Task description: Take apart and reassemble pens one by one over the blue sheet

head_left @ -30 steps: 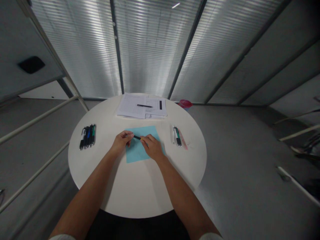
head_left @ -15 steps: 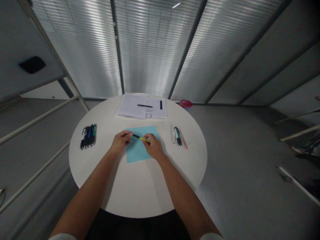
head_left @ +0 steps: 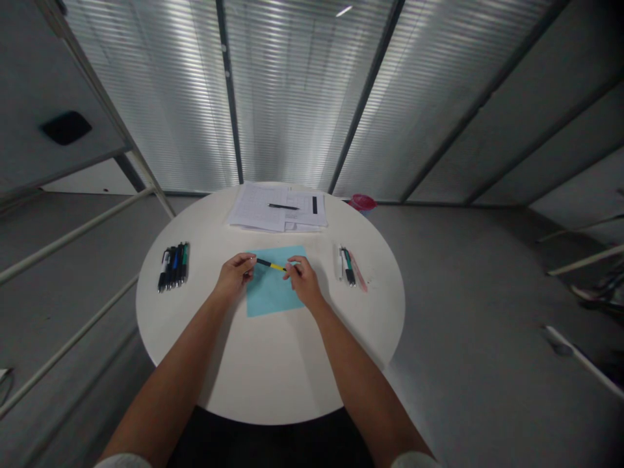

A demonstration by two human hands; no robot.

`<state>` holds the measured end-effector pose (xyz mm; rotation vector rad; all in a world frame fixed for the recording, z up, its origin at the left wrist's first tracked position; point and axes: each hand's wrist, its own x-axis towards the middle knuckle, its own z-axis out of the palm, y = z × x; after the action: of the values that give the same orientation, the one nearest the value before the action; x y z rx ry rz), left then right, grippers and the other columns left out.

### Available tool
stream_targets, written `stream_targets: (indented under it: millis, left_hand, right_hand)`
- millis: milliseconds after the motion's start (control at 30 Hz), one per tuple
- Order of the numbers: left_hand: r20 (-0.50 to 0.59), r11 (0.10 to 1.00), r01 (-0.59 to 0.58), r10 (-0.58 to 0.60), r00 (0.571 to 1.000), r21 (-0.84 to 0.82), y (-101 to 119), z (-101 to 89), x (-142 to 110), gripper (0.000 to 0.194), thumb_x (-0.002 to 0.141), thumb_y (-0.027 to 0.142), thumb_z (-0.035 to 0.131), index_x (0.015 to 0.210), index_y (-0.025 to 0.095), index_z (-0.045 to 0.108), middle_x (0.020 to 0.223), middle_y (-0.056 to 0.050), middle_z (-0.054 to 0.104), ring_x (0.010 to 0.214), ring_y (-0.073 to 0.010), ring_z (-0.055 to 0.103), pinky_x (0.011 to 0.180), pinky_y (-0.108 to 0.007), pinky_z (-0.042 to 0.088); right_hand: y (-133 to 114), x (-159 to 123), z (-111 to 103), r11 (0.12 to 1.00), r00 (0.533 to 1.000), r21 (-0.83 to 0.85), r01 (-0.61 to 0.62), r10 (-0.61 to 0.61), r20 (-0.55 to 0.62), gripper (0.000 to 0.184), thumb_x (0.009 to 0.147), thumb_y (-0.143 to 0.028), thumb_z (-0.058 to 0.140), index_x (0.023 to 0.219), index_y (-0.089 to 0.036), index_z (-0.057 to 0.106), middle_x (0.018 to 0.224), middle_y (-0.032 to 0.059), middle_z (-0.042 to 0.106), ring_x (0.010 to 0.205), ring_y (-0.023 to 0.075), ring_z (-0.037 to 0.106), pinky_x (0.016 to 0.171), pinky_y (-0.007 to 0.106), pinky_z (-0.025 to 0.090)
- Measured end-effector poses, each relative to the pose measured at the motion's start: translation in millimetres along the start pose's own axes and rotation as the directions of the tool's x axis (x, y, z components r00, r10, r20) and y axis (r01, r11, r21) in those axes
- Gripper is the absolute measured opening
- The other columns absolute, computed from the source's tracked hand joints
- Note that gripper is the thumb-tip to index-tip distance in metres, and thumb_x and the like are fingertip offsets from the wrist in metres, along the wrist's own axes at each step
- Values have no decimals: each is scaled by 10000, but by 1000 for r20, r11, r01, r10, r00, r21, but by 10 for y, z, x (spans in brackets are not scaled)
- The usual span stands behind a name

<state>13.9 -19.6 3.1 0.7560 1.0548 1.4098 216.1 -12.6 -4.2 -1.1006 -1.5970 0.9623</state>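
Note:
A black and yellow pen (head_left: 271, 264) spans the gap between my two hands, just above a light blue sheet of paper (head_left: 273, 296). My left hand (head_left: 236, 275) pinches its left end between thumb and fingertips. At the other end, the fingers of my right hand (head_left: 303, 279) are closed on the pen, near where yellow meets a dark tip. The blue sheet lies on the round white table (head_left: 273, 364), partly covered by both hands.
Several pens (head_left: 173, 266) lie in a row at the table's left. On the right are a green and black pen (head_left: 348, 266), a clear piece (head_left: 340, 262) and a pink strip (head_left: 359, 272). Printed papers (head_left: 258, 207) carry a black pen (head_left: 283, 207) at the back.
My right hand has shifted slightly right along the pen, toward its end, baring more yellow. My left hand keeps its pinch, and the pen lies a little flatter.

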Motion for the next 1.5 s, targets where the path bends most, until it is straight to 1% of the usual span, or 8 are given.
stream_targets:
  millis: [133, 267, 433, 667, 1067, 1200, 1367, 1500]
  left_hand:
    - [1, 1000, -11, 11, 1000, -5, -6, -1, 3, 278, 629, 264, 791, 841, 147, 655, 573, 30, 491, 501, -68, 458, 443, -188, 321]
    - [22, 1000, -13, 13, 1000, -2, -21, -12, 7, 264, 641, 259, 785, 842, 146, 655, 576, 29, 490, 505, -67, 459, 446, -187, 321]
    - [5, 1000, -13, 14, 1000, -24, -43, -28, 22, 260, 646, 263, 785, 843, 153, 655, 609, 29, 498, 505, -58, 455, 454, -187, 329]
    - [27, 999, -36, 37, 999, -15, -67, -29, 38, 238, 649, 271, 783, 795, 141, 646, 583, 31, 480, 500, -63, 447, 447, -191, 313]
    - [78, 945, -125, 106, 991, 301, -85, 11, -32, 260, 637, 326, 780, 773, 136, 665, 520, 27, 520, 428, -69, 418, 426, -216, 305]
    - [110, 926, -129, 96, 989, 354, -70, 35, -57, 245, 639, 337, 777, 750, 145, 672, 519, 29, 513, 438, -67, 402, 434, -214, 286]
    - [142, 895, -160, 109, 984, 417, -80, 88, -85, 238, 598, 318, 796, 737, 157, 689, 563, 7, 566, 470, -80, 413, 460, -220, 286]
    - [243, 815, -286, 184, 952, 504, -48, 106, -145, 173, 629, 235, 762, 778, 163, 713, 653, -32, 618, 535, -104, 458, 510, -228, 335]
  right_hand:
    - [-18, 7, -9, 990, 999, 135, -49, 48, 8, 325, 797, -434, 594, 1036, -238, 495, 716, -34, 647, 432, 77, 460, 424, 198, 362]
    - [-47, 20, -20, 968, 987, 196, -159, 156, 27, 302, 846, -493, 489, 981, -225, 519, 468, -80, 536, 320, 79, 381, 345, 193, 287]
    - [-22, 47, -36, 945, 993, 307, -114, 115, 15, 294, 768, -439, 618, 945, -222, 527, 627, -58, 607, 385, 52, 433, 377, 174, 323]
    - [-38, 70, -46, 956, 981, 224, -189, 194, 2, 337, 824, -543, 516, 773, -210, 515, 401, -72, 513, 295, 77, 403, 319, 187, 277]
    - [-133, 90, -105, 916, 933, 260, -305, 342, -111, 462, 765, -642, 544, 634, -220, 408, 364, -66, 491, 279, 97, 440, 297, 201, 270]
    - [-80, 124, -71, 887, 932, 380, -261, 334, -139, 461, 768, -668, 511, 694, -219, 444, 456, -50, 534, 372, 107, 501, 348, 204, 341]
    - [-109, 161, -29, 776, 940, 582, -245, 338, -56, 517, 776, -734, 405, 757, -225, 498, 794, 34, 622, 724, 167, 622, 585, 285, 510]
    - [-214, 147, -109, 698, 948, 666, -264, 316, 46, 555, 759, -779, 370, 668, -232, 400, 719, 31, 557, 794, 212, 606, 672, 365, 510]
